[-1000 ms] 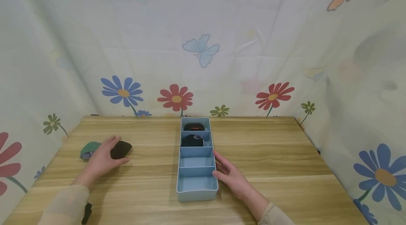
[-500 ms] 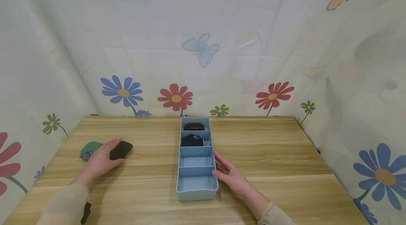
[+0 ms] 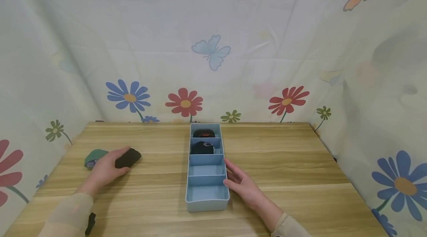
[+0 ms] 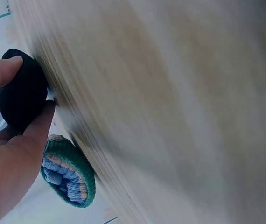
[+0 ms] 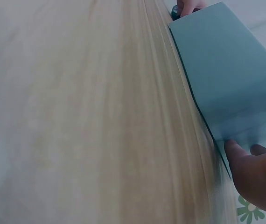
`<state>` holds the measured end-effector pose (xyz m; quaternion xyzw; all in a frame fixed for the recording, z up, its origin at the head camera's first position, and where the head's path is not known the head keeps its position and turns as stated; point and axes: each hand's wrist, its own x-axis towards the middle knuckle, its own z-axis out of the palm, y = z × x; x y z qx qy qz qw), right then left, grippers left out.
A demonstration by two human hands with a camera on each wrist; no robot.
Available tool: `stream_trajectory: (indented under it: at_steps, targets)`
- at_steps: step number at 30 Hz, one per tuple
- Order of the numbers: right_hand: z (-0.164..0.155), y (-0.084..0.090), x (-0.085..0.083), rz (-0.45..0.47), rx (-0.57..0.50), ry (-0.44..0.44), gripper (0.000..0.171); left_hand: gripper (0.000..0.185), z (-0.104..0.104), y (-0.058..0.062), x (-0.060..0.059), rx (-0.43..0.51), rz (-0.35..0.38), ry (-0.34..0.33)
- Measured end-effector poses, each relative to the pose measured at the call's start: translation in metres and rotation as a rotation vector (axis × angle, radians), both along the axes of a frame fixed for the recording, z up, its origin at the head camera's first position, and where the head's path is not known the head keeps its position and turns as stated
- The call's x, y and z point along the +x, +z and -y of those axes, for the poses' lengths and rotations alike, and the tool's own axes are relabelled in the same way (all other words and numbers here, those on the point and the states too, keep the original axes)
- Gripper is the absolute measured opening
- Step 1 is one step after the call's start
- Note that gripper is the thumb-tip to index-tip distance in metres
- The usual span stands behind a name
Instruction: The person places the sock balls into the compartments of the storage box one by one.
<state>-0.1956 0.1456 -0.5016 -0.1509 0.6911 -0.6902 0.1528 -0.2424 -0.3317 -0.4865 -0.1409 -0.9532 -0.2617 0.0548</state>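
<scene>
My left hand (image 3: 106, 169) grips a black rolled sock (image 3: 128, 158) on the wooden table (image 3: 287, 163); in the left wrist view the black sock (image 4: 22, 96) sits between finger and thumb. A green-cuffed rolled sock (image 3: 93, 156) lies just behind that hand, and the same green-cuffed sock (image 4: 70, 173) shows close up in the left wrist view. My right hand (image 3: 241, 182) rests with straight fingers against the right wall of a light blue divided box (image 3: 206, 201). The box's two far compartments hold dark rolled items (image 3: 202, 148); the two near ones hold nothing.
Floral fabric walls (image 3: 213, 44) close in the table at the back and both sides. The blue box's outer wall (image 5: 226, 79) fills the right of the right wrist view, beside bare wood.
My left hand's fingers have curled tighter round the black sock, which has shifted slightly right. The right hand and box have not moved.
</scene>
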Motion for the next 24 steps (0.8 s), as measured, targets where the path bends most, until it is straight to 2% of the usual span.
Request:
stream_trajectory:
  at_steps: [11,24]
  targets:
    - [0.000,0.002,0.001,0.012,-0.004,-0.001,0.067,0.070,-0.001,-0.001,-0.001,-0.007,-0.002,-0.004]
    - [0.000,0.002,0.001,0.022,0.005,-0.002,0.069,0.065,-0.010,0.005,0.001,0.035,-0.009,0.010]
